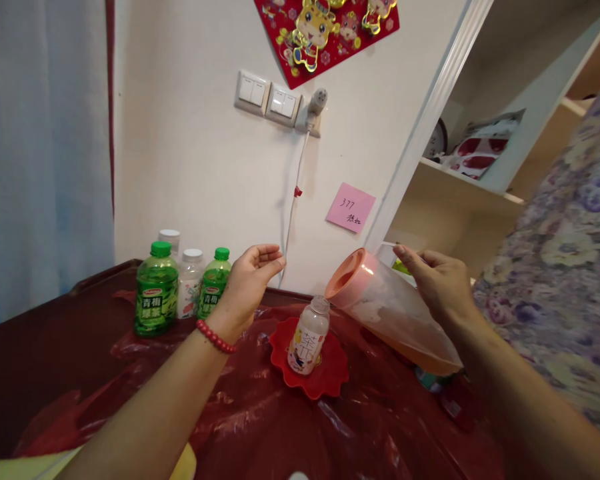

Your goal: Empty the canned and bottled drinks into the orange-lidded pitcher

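Right of centre: right hand [437,280] grips a pitcher [397,310], tilted, pink lid end at the mouth of a clear bottle [309,337]; contact unclear. Bottle stands on a red scalloped plate [336,373], lower centre. Left hand [245,283], mid-frame, empty, fingers loosely extended. Green-capped bottles [157,293] at left.

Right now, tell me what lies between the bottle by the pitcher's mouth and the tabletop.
The head view shows a red plate under the bottle, then, it seems, red plastic sheeting over the tabletop.

Left fingers [265,251] loosely bent, right fingers [411,259] pinched.
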Demonstrator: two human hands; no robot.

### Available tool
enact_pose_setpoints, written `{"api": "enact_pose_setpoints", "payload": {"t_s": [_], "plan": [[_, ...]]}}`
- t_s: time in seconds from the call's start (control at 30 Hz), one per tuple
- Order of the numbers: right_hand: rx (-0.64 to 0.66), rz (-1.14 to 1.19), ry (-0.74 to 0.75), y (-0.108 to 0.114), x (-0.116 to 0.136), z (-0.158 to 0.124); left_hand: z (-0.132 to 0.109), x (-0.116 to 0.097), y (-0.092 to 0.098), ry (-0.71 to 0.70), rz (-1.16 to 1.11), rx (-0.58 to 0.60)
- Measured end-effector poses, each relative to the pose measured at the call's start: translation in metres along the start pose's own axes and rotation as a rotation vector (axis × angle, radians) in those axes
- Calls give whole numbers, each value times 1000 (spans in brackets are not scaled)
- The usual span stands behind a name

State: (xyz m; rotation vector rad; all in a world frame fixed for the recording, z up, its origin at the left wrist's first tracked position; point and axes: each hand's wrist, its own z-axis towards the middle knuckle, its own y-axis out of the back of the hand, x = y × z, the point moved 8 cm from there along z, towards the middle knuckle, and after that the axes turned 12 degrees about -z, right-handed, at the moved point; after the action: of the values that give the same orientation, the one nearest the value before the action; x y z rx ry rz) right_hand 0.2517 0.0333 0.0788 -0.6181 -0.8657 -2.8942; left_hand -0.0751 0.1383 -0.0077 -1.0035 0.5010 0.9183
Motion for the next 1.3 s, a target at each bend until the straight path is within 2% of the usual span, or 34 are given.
{"api": "enact_pose_setpoints", "payload": {"t_s": [1.3], "plan": [[5,40,-22,5,0,1,0,-1,-1,28,-35,-24]]}}
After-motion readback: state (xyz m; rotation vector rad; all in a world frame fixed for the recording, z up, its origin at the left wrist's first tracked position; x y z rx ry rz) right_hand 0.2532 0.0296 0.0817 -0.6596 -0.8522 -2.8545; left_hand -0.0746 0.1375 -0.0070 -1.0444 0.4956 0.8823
